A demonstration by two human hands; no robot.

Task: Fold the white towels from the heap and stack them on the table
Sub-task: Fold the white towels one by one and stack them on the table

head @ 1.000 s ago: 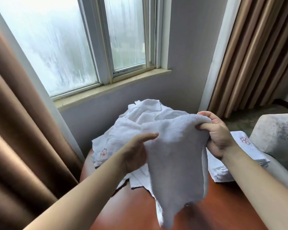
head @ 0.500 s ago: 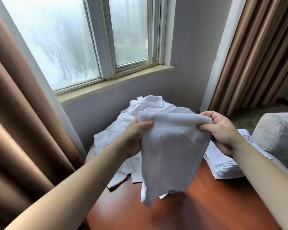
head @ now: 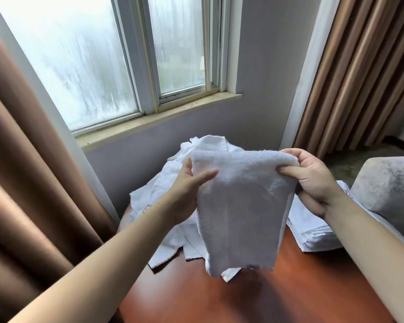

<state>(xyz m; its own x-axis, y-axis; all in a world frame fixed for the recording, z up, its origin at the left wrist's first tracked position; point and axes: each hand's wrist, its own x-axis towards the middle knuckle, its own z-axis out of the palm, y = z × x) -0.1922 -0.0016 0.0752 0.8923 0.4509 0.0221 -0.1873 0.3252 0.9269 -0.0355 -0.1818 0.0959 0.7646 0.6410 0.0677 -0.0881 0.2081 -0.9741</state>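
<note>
A white terry towel (head: 240, 206) hangs in the air between 2 bare hands, above the glossy reddish-brown wooden table (head: 243, 297), its rounded top edge stretched level and its loose lower edge dangling in front of the heap. The left hand (head: 187, 190) pinches the towel's upper left corner, thumb laid across the front of the cloth and fingers tucked behind it. The right hand (head: 313, 180) grips the upper right corner, thumb pressed on the front and fingers curled over the top edge. The crumpled heap of white towels (head: 163, 199) lies on the table's far side, below the windowsill, and is partly hidden by the held towel; a small pink embroidered mark shows on 1 of its folds. A flat stack of folded white towels (head: 313, 229) sits on the table's right side, partly covered by the right wrist. A grey upholstered armchair (head: 387, 190) stands just beyond that stack. Brown curtains (head: 28, 183) hang at both sides of the fogged window (head: 79, 54)
</note>
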